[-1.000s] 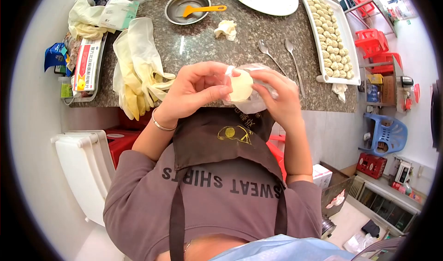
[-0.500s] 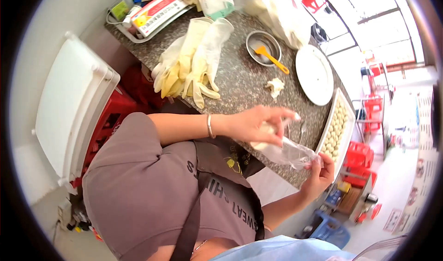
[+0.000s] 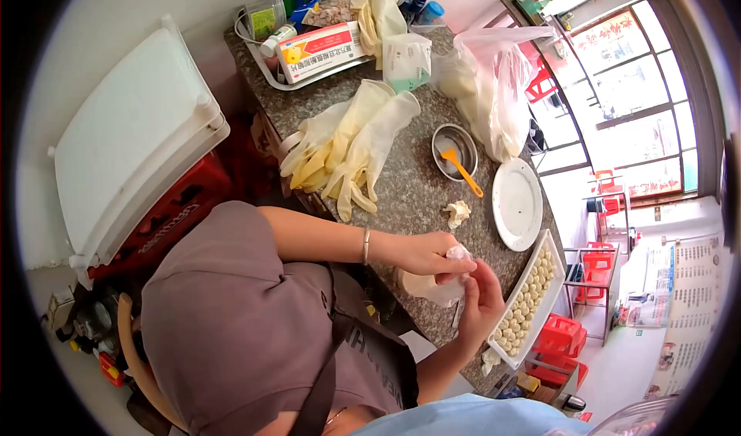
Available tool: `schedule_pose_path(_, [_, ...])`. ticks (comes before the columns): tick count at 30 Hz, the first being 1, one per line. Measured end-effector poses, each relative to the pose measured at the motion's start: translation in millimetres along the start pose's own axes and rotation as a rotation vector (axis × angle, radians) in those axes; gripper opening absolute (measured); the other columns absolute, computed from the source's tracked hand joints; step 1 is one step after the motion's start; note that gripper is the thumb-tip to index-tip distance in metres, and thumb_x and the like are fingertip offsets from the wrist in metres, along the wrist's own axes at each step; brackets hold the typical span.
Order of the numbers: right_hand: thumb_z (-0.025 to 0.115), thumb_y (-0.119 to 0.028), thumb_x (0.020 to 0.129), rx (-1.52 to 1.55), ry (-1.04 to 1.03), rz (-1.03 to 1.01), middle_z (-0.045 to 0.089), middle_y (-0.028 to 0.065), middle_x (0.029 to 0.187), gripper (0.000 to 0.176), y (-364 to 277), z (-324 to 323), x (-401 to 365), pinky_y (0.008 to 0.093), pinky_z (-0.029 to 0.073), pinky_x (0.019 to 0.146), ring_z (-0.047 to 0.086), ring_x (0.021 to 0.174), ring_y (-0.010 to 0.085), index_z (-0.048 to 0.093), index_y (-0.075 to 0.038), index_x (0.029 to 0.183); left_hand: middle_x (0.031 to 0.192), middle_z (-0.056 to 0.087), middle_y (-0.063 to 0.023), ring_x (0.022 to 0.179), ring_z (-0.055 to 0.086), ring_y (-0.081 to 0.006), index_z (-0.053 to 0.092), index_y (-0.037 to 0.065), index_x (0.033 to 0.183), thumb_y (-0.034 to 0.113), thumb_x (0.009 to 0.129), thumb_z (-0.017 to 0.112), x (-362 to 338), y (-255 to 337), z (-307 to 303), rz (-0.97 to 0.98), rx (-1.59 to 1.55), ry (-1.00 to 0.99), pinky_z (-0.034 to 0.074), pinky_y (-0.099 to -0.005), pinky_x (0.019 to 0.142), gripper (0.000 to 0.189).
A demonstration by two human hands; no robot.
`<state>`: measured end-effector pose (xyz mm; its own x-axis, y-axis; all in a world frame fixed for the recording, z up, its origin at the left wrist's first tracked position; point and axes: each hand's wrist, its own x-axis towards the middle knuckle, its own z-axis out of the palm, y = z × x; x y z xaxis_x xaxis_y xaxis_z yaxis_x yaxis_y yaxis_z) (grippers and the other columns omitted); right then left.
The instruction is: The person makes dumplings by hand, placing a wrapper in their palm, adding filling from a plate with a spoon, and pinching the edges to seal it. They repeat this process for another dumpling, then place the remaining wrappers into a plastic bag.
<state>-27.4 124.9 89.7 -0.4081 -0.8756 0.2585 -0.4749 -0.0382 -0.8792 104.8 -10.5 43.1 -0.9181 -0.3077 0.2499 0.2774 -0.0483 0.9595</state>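
A clear plastic bag [image 3: 434,288] with something pale inside hangs by the counter's near edge, under my hands. My left hand [image 3: 423,254], with a bangle at its wrist, pinches the bunched top of the bag between thumb and fingers. Close against it, my right hand [image 3: 483,295] has its fingers closed on the gathered plastic from the other side. Just beyond my right hand lies a long white tray [image 3: 549,297] holding rows of small, round, pale dough pieces [image 3: 525,305]. A crumpled whitish scrap [image 3: 457,214] rests on the counter past my left hand.
On the speckled counter [image 3: 409,193] are a metal bowl [image 3: 446,172] with an orange spatula [image 3: 461,174], a white oval plate [image 3: 517,204], pale gloves [image 3: 347,147], a plastic carrier bag [image 3: 494,89] and a tray with a carton [image 3: 323,52]. A white lidded box [image 3: 135,139] stands left.
My left hand, with fingers spread before, has closed on the bag's top. My right hand has moved in beside it, and the bag's stretched end is now bunched. The view has shifted.
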Motion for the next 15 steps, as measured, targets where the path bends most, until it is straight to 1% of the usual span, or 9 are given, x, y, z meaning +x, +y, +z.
schedule_pose_path(1, [0.063, 0.004, 0.084, 0.029, -0.03, 0.064, 0.063, 0.0108, 0.098, 0.017, 5, 1, -3, 0.024, 0.049, 0.075, 0.061, 0.087, 0.0146, 0.063, 0.005, 0.102, 0.061, 0.056, -0.0001, 0.06, 0.052, -0.0101, 0.062, 0.003, 0.08, 0.033, 0.096, 0.049, 1, -1, 0, -0.033, -0.031, -0.021, 0.044, -0.0265, 0.062, 0.037])
schedule_pose_path(2, [0.062, 0.003, 0.085, 0.04, -0.02, -0.003, 0.062, 0.0092, 0.094, 0.012, 10, 2, -3, 0.0217, 0.048, 0.074, 0.06, 0.085, 0.0128, 0.063, 0.005, 0.098, 0.061, 0.056, -0.0001, 0.06, 0.052, -0.0101, 0.062, 0.003, 0.08, 0.033, 0.096, 0.049, 3, -3, 2, -0.027, -0.031, -0.031, 0.044, -0.0265, 0.062, 0.037])
schedule_pose_path(5, [0.063, 0.004, 0.084, 0.06, 0.013, -0.011, 0.062, 0.009, 0.094, 0.01, 12, 2, -3, 0.0221, 0.048, 0.073, 0.06, 0.082, 0.0132, 0.064, 0.005, 0.094, 0.064, 0.057, 0.0001, 0.063, 0.053, -0.0102, 0.057, 0.005, 0.08, 0.035, 0.097, 0.047, 1, -6, 5, -0.039, -0.017, -0.03, 0.044, -0.0259, 0.063, 0.036])
schedule_pose_path(7, [0.065, 0.005, 0.079, -0.013, 0.066, 0.002, 0.062, 0.009, 0.088, 0.013, 7, 1, -1, 0.0248, 0.048, 0.073, 0.06, 0.079, 0.0146, 0.063, 0.004, 0.092, 0.067, 0.058, -0.0008, 0.066, 0.055, -0.01, 0.056, 0.005, 0.088, 0.033, 0.098, 0.046, 4, -6, 5, 0.042, 0.066, 0.056, 0.044, -0.0261, 0.064, 0.031])
schedule_pose_path(8, [0.067, 0.005, 0.076, -0.126, 0.026, -0.045, 0.062, 0.0089, 0.085, 0.014, 4, 1, -1, 0.0267, 0.049, 0.072, 0.061, 0.079, 0.0165, 0.063, 0.003, 0.089, 0.067, 0.061, -0.003, 0.064, 0.059, -0.0111, 0.052, 0.005, 0.091, 0.024, 0.098, 0.05, 4, -3, 5, 0.043, -0.004, 0.051, 0.046, -0.0257, 0.061, 0.02])
schedule_pose_path(9, [0.068, 0.004, 0.074, -0.24, -0.012, -0.084, 0.062, 0.0087, 0.081, 0.014, 1, 1, -1, 0.0286, 0.049, 0.071, 0.061, 0.078, 0.0184, 0.063, 0.001, 0.086, 0.067, 0.061, -0.003, 0.064, 0.059, -0.0111, 0.052, 0.005, 0.091, 0.024, 0.098, 0.05, 5, -4, 6, 0.053, 0.0, -0.019, 0.046, -0.0257, 0.061, 0.02])
schedule_pose_path(11, [0.069, 0.003, 0.072, -0.237, 0.129, -0.099, 0.063, 0.0078, 0.08, 0.015, 1, 6, -2, 0.0309, 0.048, 0.073, 0.061, 0.079, 0.0202, 0.062, -0.001, 0.084, 0.079, 0.061, -0.0025, 0.071, 0.057, -0.0097, 0.054, 0.006, 0.093, 0.017, 0.095, 0.055, 6, -7, 9, -0.129, -0.411, 0.041, 0.045, -0.023, 0.066, 0.012])
schedule_pose_path(13, [0.07, 0.001, 0.07, -0.221, 0.244, -0.119, 0.063, 0.0069, 0.078, 0.015, -3, 5, -1, 0.0332, 0.048, 0.075, 0.061, 0.079, 0.022, 0.062, -0.004, 0.082, 0.082, 0.061, -0.0025, 0.072, 0.057, -0.0089, 0.053, 0.006, 0.093, 0.014, 0.094, 0.057, 8, -8, 6, -0.198, -0.455, 0.027, 0.046, -0.0221, 0.067, 0.009])
schedule_pose_path(15, [0.072, -0.002, 0.069, -0.479, 0.186, -0.45, 0.064, 0.0049, 0.08, 0.016, -13, 0, -1, 0.0359, 0.045, 0.08, 0.06, 0.08, 0.0246, 0.062, -0.008, 0.079, 0.085, 0.061, -0.0025, 0.074, 0.058, -0.008, 0.053, 0.006, 0.093, 0.012, 0.092, 0.059, 8, -9, 4, -0.27, -0.494, 0.037, 0.046, -0.0211, 0.068, 0.009])
